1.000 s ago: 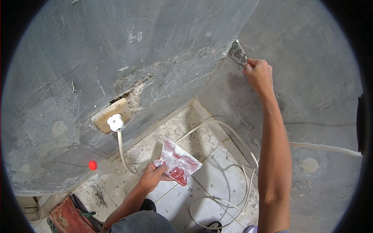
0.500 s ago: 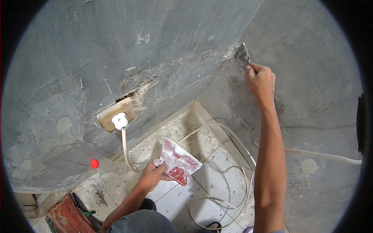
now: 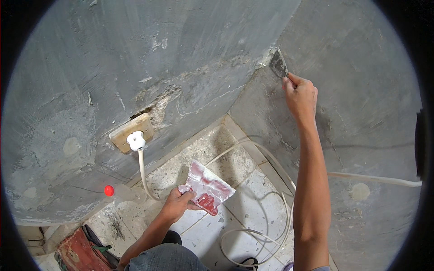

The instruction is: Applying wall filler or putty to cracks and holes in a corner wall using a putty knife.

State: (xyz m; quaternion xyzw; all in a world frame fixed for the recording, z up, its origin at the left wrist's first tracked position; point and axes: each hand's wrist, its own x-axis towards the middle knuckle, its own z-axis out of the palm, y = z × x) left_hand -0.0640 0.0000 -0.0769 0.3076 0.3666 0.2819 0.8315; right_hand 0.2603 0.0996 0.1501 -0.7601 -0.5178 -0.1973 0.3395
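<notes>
My right hand (image 3: 301, 97) is closed round a putty knife (image 3: 279, 64). The knife's dark, smeared blade lies against the grey wall at the corner, beside a pale patch of filler (image 3: 268, 56). Lower down, my left hand (image 3: 177, 204) grips a red plastic spreader (image 3: 209, 187) coated with white paste, holding it out over the tiled floor. Left of the corner, the wall has a rough broken patch (image 3: 165, 105) just above a socket.
A beige socket (image 3: 119, 137) with a white plug (image 3: 136, 141) sits low on the left wall. The plug's white cable (image 3: 289, 217) coils across the dusty floor tiles (image 3: 203, 239). A clear bottle with a red cap (image 3: 109, 190) and a red bag (image 3: 80, 253) are at lower left.
My right hand and the putty knife have shifted slightly left and up along the corner. My left hand keeps the spreader in nearly the same place. The view has turned a little.
</notes>
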